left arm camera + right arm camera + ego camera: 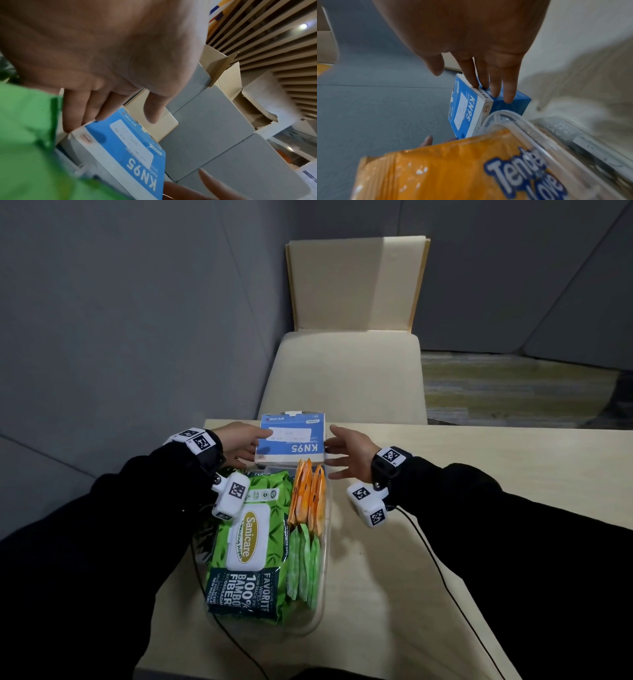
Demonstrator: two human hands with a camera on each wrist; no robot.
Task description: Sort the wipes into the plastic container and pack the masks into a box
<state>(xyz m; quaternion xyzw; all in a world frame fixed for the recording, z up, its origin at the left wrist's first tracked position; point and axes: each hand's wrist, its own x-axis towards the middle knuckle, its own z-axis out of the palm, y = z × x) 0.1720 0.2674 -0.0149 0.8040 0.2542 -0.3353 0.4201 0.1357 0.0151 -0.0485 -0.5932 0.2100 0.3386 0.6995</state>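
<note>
A blue KN95 mask box (291, 441) (130, 152) (465, 108) lies lid-up just beyond the far end of the clear plastic container (327, 542) (530, 129). My left hand (253, 445) (109, 108) touches the box's left side with straight fingers. On the right side, my right hand (334, 451) (479, 81) lays straight fingers against the box. The container holds a green Sanicare wipes pack (246, 542) (25, 135), orange sachets (308, 494) (445, 169) and green sachets (305, 563) standing on edge. No loose masks show.
The light wooden table (479, 474) stretches to the right. A cream chair (342, 371) stands behind its far edge, and a grey padded wall runs along the left. Black cables (445, 577) trail from both wrists across the table.
</note>
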